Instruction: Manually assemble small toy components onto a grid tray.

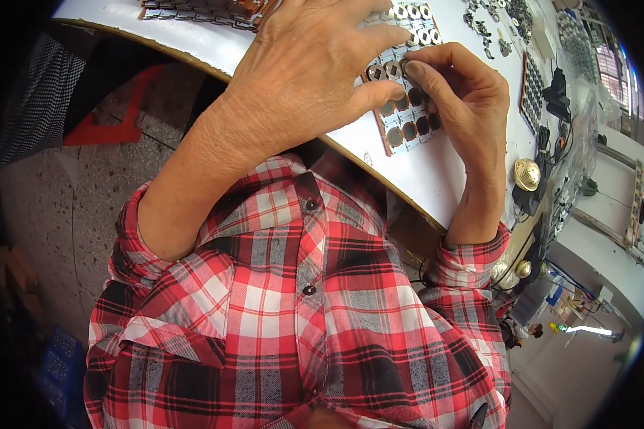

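Note:
A panel (pixel 411 146) of small circuit boards lies on the white table in front of me. Rows of dark round discs (pixel 409 130) show on its near part, and shiny round metal pieces (pixel 392 70) with cut-out centres cover the farther rows. My left hand (pixel 300 79) hovers over the panel's left side, fingers stretched and apart, its thumb beside the discs. At the row where metal pieces meet dark discs, my right hand (pixel 472 89) pinches a small round metal piece (pixel 406 66) between thumb and forefinger. Part of the panel is hidden under both hands.
Stacked panels (pixel 204 14) sit at the table's far left. Another panel of parts (pixel 532 93) lies to the right, near loose small metal parts (pixel 481 32). A gold-coloured domed object (pixel 527 174) and black cables (pixel 545 139) are at the right edge. A red metal frame (pixel 111 132) stands below the table.

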`<state>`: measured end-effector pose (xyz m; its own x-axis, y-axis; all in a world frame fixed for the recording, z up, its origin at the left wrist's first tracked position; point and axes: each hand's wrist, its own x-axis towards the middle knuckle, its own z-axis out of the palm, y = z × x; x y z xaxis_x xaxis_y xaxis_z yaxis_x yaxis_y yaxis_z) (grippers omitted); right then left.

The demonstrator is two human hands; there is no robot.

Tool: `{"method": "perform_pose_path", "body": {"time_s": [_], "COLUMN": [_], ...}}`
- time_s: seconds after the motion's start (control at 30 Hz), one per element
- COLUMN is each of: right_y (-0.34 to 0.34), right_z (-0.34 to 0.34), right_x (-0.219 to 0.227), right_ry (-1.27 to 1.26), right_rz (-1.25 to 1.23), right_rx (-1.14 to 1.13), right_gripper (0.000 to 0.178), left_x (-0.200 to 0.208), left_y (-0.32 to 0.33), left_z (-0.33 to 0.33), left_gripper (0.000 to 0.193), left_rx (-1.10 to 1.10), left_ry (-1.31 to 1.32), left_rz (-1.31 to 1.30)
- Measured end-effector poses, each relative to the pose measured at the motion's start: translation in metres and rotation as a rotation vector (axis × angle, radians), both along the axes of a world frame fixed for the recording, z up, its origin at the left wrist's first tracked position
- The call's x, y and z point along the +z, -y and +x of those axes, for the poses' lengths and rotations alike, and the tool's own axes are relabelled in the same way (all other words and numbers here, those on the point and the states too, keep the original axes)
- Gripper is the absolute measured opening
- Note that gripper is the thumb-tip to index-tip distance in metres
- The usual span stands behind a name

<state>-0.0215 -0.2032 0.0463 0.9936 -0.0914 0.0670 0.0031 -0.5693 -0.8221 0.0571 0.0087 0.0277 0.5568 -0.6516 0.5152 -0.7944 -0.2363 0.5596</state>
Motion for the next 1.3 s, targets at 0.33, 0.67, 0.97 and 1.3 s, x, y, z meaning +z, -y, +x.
{"method": "perform_pose_path", "body": {"time_s": [0.33,0.67,0.97,1.3], "right_y": [0.007,0.097,0.084,0.069], "right_z": [-0.001,-0.002,-0.005,0.002], "right_x": [0.006,0.01,0.022,0.002], "right_ry": [0.016,-0.005,0.225,0.171], "right_rz": [0.077,-0.477,-0.007,-0.154], "right_rx": [-0.053,-0.418,-0.429,-0.277], "right_gripper": [0.015,0.025,0.02,0.017], "left_x": [-0.017,-0.048,-0.049,-0.067], "left_y": [0.011,0.029,0.029,0.042], "left_z": [0.009,0.027,0.027,0.037], "left_gripper": [0.054,0.051,0.051,0.051], "left_rx": [0.019,-0.058,-0.058,-0.127], "left_ry": [0.027,0.279,0.289,0.534], "left_rz": [0.08,-0.347,-0.343,-0.749]}}
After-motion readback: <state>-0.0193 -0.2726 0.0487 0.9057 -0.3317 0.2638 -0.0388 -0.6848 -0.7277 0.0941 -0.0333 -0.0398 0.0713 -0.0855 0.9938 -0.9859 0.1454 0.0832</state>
